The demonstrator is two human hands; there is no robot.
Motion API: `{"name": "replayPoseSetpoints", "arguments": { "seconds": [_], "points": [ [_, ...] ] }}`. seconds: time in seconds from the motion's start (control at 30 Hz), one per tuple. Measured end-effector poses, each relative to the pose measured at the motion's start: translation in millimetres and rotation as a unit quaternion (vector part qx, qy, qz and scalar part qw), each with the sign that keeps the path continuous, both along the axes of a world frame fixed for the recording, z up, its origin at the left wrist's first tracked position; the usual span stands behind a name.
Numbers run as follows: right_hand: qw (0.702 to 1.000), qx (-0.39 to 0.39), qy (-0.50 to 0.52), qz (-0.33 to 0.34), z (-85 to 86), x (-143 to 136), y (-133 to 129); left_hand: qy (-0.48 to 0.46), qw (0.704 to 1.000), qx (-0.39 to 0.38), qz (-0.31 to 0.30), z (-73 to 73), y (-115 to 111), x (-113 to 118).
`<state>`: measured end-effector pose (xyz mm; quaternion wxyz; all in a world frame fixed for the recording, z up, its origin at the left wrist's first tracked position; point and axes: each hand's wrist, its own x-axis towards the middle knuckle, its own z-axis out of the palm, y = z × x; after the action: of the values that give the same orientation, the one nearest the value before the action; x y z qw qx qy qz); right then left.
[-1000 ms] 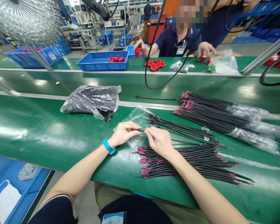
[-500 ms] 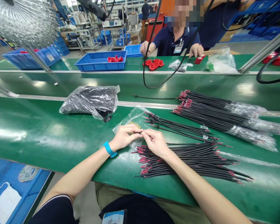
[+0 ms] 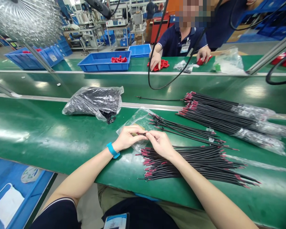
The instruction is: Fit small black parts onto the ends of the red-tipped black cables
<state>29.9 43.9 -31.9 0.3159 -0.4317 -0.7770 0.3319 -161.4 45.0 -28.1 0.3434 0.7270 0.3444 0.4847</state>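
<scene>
Fingertips of the left hand [image 3: 130, 137] and right hand [image 3: 160, 143] were pinched on a thin black cable [image 3: 143, 134], almost meeting; it lay over the clear bag [image 3: 138, 118], left of the loose cables [image 3: 184, 128].

bright overhead light, glare, stretched edges

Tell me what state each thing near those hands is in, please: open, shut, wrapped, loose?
Left hand: fingers closed on the cable
Right hand: fingers closed on the cable
Cable: pinched between both hands
Bag: open, black parts spilling out
Bundles: partly wrapped in plastic
Nearest pile: loose, unwrapped
Wristband: fastened
Bin: open, red parts inside
</scene>
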Motion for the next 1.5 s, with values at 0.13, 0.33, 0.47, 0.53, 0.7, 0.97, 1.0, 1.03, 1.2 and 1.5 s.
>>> {"name": "replayPoseSetpoints", "arguments": {
  "seconds": [0.13, 0.33, 0.47, 0.53, 0.7, 0.97, 1.0, 1.03, 1.2, 1.5],
  "points": [
    [1.000, -0.021, 0.005, 0.008, -1.4, -0.8, 0.0, -0.004, 1.000, -0.003, -0.004, 0.2, -0.2, 1.2],
    [0.997, 0.048, -0.065, 0.010, 3.0, 3.3, 1.9, 0.026, 0.998, -0.042, -0.041, 2.0, 6.4, -8.3],
    [0.982, 0.165, -0.095, -0.011, 10.7, 12.2, 5.5, -0.025, 0.994, -0.109, -0.009, 7.3, 22.8, -30.5],
    [0.979, 0.186, -0.075, -0.022, 13.4, 15.9, 7.7, -0.054, 0.987, -0.112, 0.098, 8.2, 34.3, -45.9],
    [0.974, 0.226, -0.023, -0.025, 14.4, 17.2, 9.0, 0.158, 0.924, -0.041, 0.345, 4.0, 53.9, -83.9],
    [0.960, 0.275, -0.010, -0.040, 15.0, 19.7, 9.0, 0.506, 0.778, -0.036, 0.371, -2.2, 55.4, -101.2],
    [0.959, 0.278, -0.014, -0.044, 15.6, 21.1, 9.4, 0.515, 0.776, -0.035, 0.363, -2.1, 55.5, -101.1],
    [0.958, 0.281, -0.022, -0.048, 16.1, 22.8, 10.3, 0.523, 0.773, -0.034, 0.357, -2.0, 55.5, -100.9],
    [0.941, 0.301, -0.131, -0.079, 16.7, 38.3, 24.9, 0.563, 0.758, -0.021, 0.330, -2.0, 54.9, -101.3],
    [0.967, 0.121, -0.220, 0.044, 37.3, 48.5, 17.2, 0.589, 0.742, -0.033, 0.319, -1.8, 53.8, -101.1]
  ]
}}
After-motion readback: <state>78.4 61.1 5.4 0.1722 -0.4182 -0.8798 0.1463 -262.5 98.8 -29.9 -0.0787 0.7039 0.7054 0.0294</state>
